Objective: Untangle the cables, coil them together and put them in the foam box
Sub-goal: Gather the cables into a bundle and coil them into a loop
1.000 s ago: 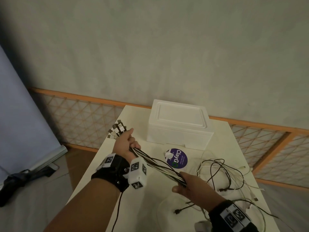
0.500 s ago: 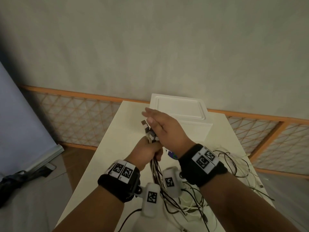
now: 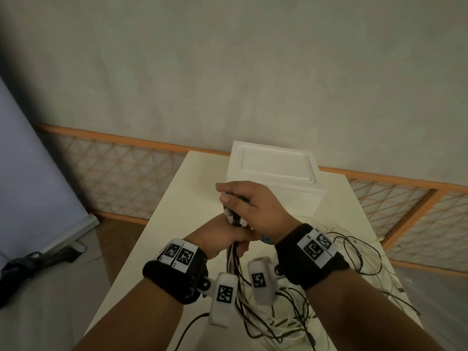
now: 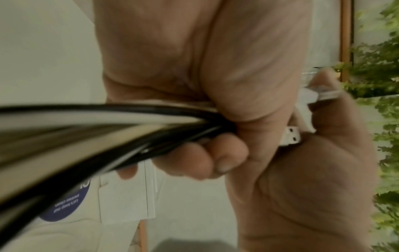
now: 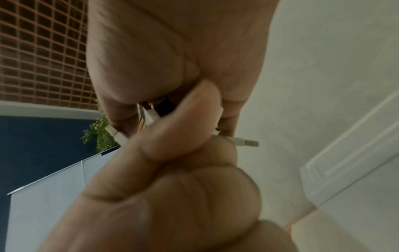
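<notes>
table [image 3: 162, 231] head-only; both hands grip cables [image 4: 90, 129]; wrist views show plugs [image 4: 291, 136].

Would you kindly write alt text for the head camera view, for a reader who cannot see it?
Two hands meet over a white table: the left hand grips a bundle of cables, and the right hand closes over its plug ends. Loose cables trail right; a closed foam box sits behind.

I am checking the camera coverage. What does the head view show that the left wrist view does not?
Only the head view: the foam box's closed lid, loose cables on the table, and both wristbands. Only the left wrist view: the left hand gripping the black and white cable bundle, and a white plug. Both: both hands at the bundle's plug end.
</notes>
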